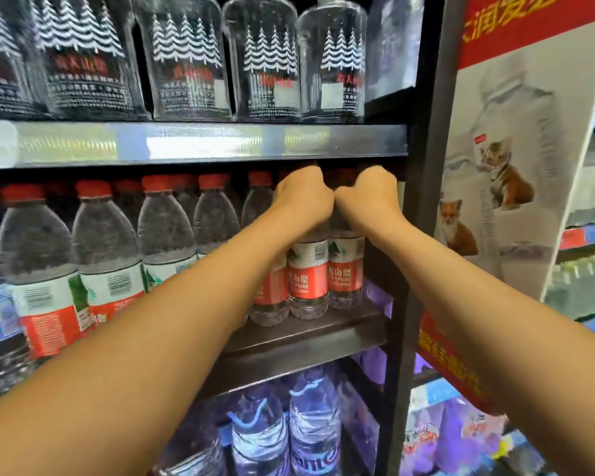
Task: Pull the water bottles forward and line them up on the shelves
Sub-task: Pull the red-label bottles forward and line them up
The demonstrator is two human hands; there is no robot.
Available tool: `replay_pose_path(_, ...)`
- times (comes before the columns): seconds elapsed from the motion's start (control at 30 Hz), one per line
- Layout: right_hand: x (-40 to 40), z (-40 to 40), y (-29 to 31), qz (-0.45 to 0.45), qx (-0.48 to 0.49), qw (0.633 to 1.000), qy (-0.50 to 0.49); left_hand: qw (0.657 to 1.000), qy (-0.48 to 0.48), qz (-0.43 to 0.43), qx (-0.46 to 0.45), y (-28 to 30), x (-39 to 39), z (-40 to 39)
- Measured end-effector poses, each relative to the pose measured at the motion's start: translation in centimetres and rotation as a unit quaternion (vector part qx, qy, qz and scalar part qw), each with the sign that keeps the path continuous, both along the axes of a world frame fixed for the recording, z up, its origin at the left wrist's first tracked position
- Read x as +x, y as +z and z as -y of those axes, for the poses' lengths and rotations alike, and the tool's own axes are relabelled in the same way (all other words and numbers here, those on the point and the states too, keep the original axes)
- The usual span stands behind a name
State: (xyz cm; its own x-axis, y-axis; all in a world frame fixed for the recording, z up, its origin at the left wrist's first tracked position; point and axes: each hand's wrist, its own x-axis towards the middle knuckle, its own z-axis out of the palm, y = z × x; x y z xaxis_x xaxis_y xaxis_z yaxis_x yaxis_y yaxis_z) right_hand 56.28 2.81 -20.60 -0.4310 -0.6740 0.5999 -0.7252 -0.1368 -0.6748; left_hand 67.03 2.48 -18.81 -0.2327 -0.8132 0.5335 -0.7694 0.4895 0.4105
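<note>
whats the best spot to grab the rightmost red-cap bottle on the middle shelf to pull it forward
Take the rightmost bottle at its neck and shoulder, reaching in from the front just under the upper shelf. It stands upright, tight against its neighbour and near the frame post, so its sides are closed off; the narrow top is free. The right hand is already there, probably for this.

Red-capped, red-and-white-labelled bottles (pixel 308 269); white tree print on clear bottles (pixel 267 60).

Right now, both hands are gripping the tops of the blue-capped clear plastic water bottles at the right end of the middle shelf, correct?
Not quite: the caps are red, not blue. The head view shows the left hand and right hand gripping the tops of red-capped clear plastic water bottles at the right end of the middle shelf.
</note>
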Motion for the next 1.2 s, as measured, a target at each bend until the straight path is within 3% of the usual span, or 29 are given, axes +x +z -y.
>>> replay_pose_path(0.17,-0.9,0.5,0.4,-0.075,0.029,0.997,-0.016,0.998,0.027,0.059,-0.022,0.4,0.0,0.1)
replay_pose_path(0.27,-1.4,0.4,0.8,-0.037,0.042,0.998,0.003,0.995,0.044,0.074,-0.044,0.7,0.0,0.2)
replay_pose_path(0.37,-1.8,0.2,1.2,0.026,0.067,0.996,0.045,0.996,0.042,0.064,-0.048,0.3,-0.3,0.3)
replay_pose_path(0.6,-1.5,0.5,0.0,-0.099,0.025,0.995,0.005,1.000,0.020,0.003,-0.018,-0.2,0.2,1.3)
replay_pose_path(0.83,-1.5,0.4,0.6,-0.133,0.039,0.990,-0.007,0.998,0.048,0.020,-0.032,-0.1,-0.2,1.6)
replay_pose_path(1.2,-1.5,-0.1,0.5,-0.109,0.044,0.993,0.006,0.995,0.046,0.049,-0.067,-0.3,-0.4,2.0)
